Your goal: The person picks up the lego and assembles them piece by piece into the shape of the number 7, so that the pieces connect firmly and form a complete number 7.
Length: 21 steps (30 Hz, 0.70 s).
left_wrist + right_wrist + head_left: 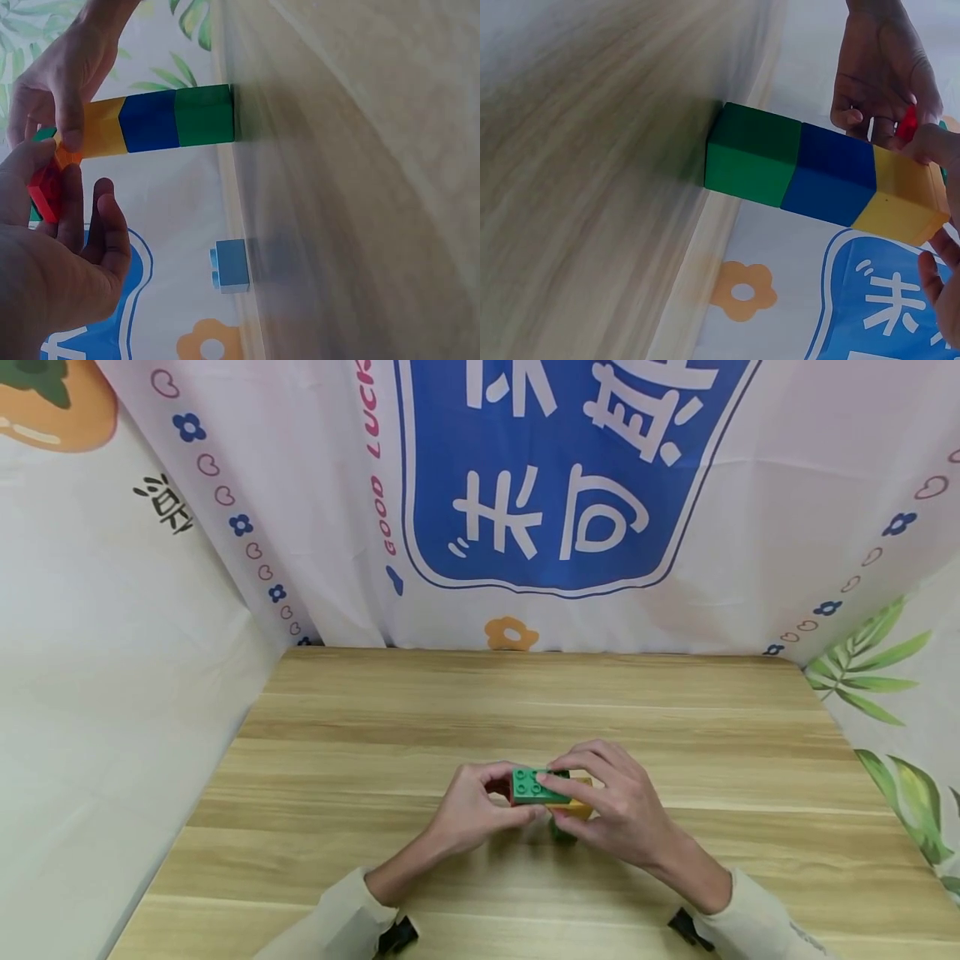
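A column of toy bricks stands upright on the table, with a green brick (204, 116) at the bottom, a blue brick (150, 120) above it and a yellow brick (103, 127) higher up. At its top, a red brick (46, 191) juts toward the left, under another green brick (525, 783) with studs. My left hand (472, 810) pinches the red brick between thumb and fingers. From the other side, my right hand (622, 802) grips the column's upper end, a fingertip on the top green brick. Fingers partly hide the joints there.
A light blue brick (232, 266) sits on the wooden table (360, 718) apart from the column, seen in the left wrist view. Printed cloth (337, 585) hangs behind the table's far edge and at both sides.
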### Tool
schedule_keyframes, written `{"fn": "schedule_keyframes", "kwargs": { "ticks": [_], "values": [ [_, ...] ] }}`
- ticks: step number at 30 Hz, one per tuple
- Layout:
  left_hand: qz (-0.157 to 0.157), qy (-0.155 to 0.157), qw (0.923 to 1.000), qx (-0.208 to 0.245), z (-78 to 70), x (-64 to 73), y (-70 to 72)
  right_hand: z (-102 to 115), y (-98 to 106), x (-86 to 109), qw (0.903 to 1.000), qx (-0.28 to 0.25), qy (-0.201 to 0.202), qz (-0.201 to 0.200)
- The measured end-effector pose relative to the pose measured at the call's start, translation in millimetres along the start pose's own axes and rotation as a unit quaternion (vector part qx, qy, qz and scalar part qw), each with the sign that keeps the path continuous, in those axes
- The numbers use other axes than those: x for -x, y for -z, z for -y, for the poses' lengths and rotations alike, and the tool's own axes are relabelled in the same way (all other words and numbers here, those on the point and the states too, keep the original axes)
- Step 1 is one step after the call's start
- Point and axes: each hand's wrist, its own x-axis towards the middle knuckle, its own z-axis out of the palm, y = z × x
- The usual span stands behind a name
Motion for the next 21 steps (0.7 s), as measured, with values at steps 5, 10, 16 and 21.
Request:
{"fn": "schedule_keyframes", "kwargs": {
  "ticks": [5, 10, 16, 21],
  "values": [
    [-0.001, -0.001, 0.9999, -0.012, -1.2, -1.6, 2.0, 0.0, -3.3, -1.8, 0.9995, -0.009, 0.006, -0.028],
    [-0.004, -0.006, 0.9999, -0.008, -0.7, -2.6, 1.5, 0.3, -4.4, -3.3, 0.999, -0.011, 0.007, -0.043],
    [-0.005, -0.011, 0.9999, -0.007, 0.4, -3.5, 1.4, -1.7, -4.5, -3.7, 0.9989, -0.016, 0.006, -0.044],
    [0.0, -0.014, 0.9999, -0.006, -0.6, -4.1, 2.2, -3.0, -2.2, -3.1, 0.9986, -0.034, 0.003, -0.041]
  ]
}}
